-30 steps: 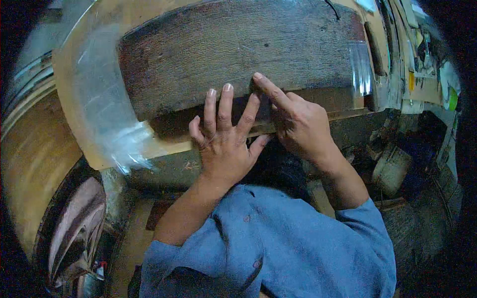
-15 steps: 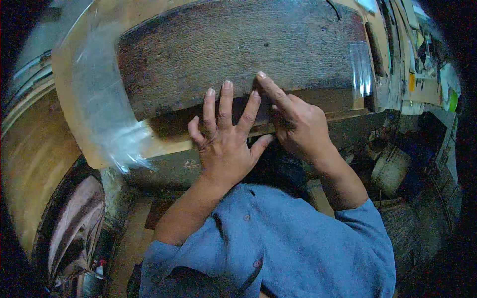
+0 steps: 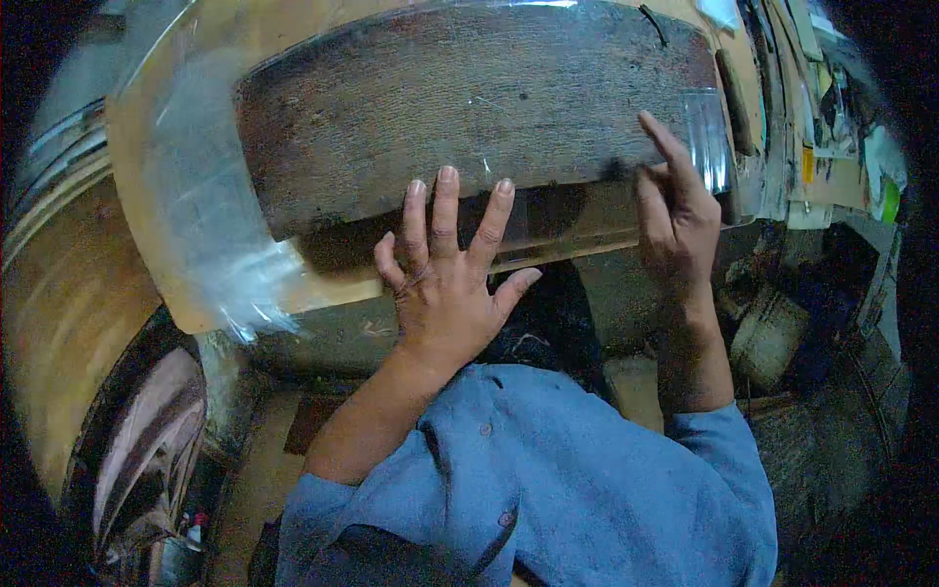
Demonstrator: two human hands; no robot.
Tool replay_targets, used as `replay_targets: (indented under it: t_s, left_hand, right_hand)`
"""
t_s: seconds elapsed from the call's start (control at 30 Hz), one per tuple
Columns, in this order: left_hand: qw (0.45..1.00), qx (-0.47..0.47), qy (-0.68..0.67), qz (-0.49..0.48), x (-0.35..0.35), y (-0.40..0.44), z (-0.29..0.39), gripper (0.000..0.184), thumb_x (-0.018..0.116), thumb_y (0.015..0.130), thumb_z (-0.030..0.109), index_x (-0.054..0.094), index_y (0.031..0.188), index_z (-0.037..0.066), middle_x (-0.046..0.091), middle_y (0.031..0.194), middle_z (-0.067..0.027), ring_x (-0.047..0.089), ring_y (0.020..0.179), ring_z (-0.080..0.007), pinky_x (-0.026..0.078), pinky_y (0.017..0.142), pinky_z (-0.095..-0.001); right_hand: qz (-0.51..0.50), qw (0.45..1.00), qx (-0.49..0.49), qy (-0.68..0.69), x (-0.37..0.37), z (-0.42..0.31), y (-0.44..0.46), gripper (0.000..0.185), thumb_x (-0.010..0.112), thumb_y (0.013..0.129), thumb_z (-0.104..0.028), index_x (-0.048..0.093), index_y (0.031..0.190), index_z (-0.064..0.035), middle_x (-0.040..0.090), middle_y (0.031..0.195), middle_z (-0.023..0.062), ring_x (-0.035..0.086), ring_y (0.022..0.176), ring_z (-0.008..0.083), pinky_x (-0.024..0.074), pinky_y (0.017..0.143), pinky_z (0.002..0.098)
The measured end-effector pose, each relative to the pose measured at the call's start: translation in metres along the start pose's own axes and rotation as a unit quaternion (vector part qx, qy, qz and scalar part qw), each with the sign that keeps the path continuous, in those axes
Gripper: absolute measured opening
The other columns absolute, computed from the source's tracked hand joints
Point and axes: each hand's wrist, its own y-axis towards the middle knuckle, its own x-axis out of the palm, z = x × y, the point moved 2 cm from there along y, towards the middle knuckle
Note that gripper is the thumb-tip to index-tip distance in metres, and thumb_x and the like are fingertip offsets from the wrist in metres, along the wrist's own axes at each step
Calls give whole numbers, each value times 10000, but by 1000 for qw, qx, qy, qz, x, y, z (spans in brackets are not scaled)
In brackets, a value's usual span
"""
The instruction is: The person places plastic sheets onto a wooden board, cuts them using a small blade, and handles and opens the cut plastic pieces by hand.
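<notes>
A long, dark brown sheet with a wrinkled, leather-like grain [image 3: 391, 108] lies across the work board [image 3: 137, 176]. My left hand [image 3: 440, 259] rests with spread fingers at the sheet's near edge, fingertips touching it. Off to the right, my right hand [image 3: 685, 205] is over the sheet's near right part, index finger stretched out and the other fingers partly curled. I see nothing held in it; whether it touches the sheet I cannot tell. A small pale mark [image 3: 486, 166] shows on the sheet just beyond my left fingertips.
Shiny clear plastic [image 3: 196, 186] covers the board's left end, and a clear strip [image 3: 706, 137] crosses the sheet's right end. A thin dark cord [image 3: 653, 24] lies at the far right. Cluttered strips and papers [image 3: 831, 117] stand beyond. A round container [image 3: 771, 333] sits below right.
My right hand has moved right along the sheet, away from my left hand, and turned more upright. The pale mark is now uncovered. My left hand has stayed nearly still.
</notes>
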Motion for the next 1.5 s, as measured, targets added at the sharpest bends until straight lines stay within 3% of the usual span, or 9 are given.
replay_targets:
  t_s: [0.2,0.27,0.3,0.43,0.8,0.9,1.03,1.3,1.5]
  left_hand:
    - [1000,-1,-1,-2,-2,1,3,869,728,709,517,337,1454,299,199,1531,-146,186,1380,-372,206,1005,-569]
    - [1000,-3,-7,-9,-4,1,4,870,730,709,513,336,1454,297,197,1530,-148,179,1384,-373,207,1005,-572]
    - [1000,-3,1,-13,-5,1,5,869,732,708,510,338,1453,295,194,1530,-151,171,1387,-373,210,1002,-576]
    - [1000,-1,17,-12,-3,1,6,873,733,708,510,335,1453,290,181,1531,-157,163,1389,-372,222,994,-588]
    - [1000,2,4,7,2,0,2,889,715,714,541,302,1466,310,177,1537,-142,178,1379,-374,213,998,-587]
    - [1000,-7,-2,-11,2,0,2,890,718,712,542,303,1466,315,171,1539,-144,176,1381,-372,210,998,-585]
    - [1000,-5,-6,-9,1,0,2,895,726,713,510,291,1470,318,163,1541,-149,162,1388,-374,208,997,-588]
    - [1000,-2,12,-9,5,-1,-1,852,688,743,459,285,1475,299,166,1540,-152,148,1396,-378,218,998,-591]
    - [1000,-6,10,-28,2,0,0,823,662,761,485,293,1471,292,169,1541,-148,154,1395,-379,215,1002,-597]
  right_hand:
    - [139,968,-133,-162,-25,11,52,284,589,894,-84,617,1177,-78,613,849,23,528,710,77,447,676,219]
    - [165,948,-175,-210,-32,4,71,267,612,892,-168,634,1135,-60,657,925,92,613,747,159,488,719,277]
    - [170,952,-158,-200,-33,3,81,264,622,852,-216,640,1063,-59,659,942,164,661,829,306,521,766,379]
    - [145,948,-173,-225,-31,7,115,288,628,854,-274,649,1035,-51,655,960,180,642,852,356,512,785,406]
    - [163,872,-250,-387,-24,3,123,237,578,911,-237,621,958,-9,656,887,195,633,854,362,496,746,414]
    - [56,967,-146,-203,-26,-19,107,160,609,903,-116,607,1003,8,663,921,134,638,845,150,487,726,272]
    - [-108,984,-92,105,1,-27,58,134,591,878,-31,628,1004,-2,652,925,70,608,829,114,482,729,248]
    - [-157,953,-238,-99,41,-27,17,169,638,805,-46,641,974,-52,634,884,127,623,830,328,501,721,370]
    - [-148,946,-253,-138,44,-25,18,142,648,808,-74,645,949,-61,637,855,117,626,783,326,503,686,390]
